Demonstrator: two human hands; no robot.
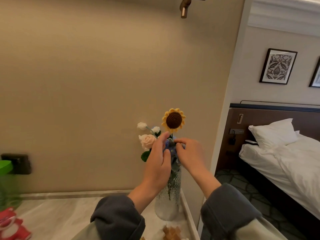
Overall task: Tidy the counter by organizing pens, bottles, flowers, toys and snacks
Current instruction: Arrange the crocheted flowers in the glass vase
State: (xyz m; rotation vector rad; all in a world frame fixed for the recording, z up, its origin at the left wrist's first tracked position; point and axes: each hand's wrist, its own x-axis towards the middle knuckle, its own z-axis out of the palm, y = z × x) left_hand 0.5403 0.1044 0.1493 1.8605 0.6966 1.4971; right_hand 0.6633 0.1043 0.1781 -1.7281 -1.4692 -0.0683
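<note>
Two hands, the left hand (158, 158) and right hand (188, 153), pinch a blue crocheted flower (170, 148) (half hidden by fingers) in a textured clear glass vase (170, 193). A yellow crocheted sunflower (173, 120) rises at 12 o'clock. The vase stands at the white marble counter's (69, 215) 3 o'clock edge.

Left arm: yours reaches forward and up, the sleeve (117, 215) bunched at the forearm.
Left hand (158, 160): its back faces you, fingers nearly straight and pointing up, thumb pinching the blue flower (170, 150) against them.
Right arm: angled in from the right, sleeve bunched likewise.
Right hand (189, 155): fingers curled, tips pinching the same flower.
Hands: just beside each other, apart.
</note>
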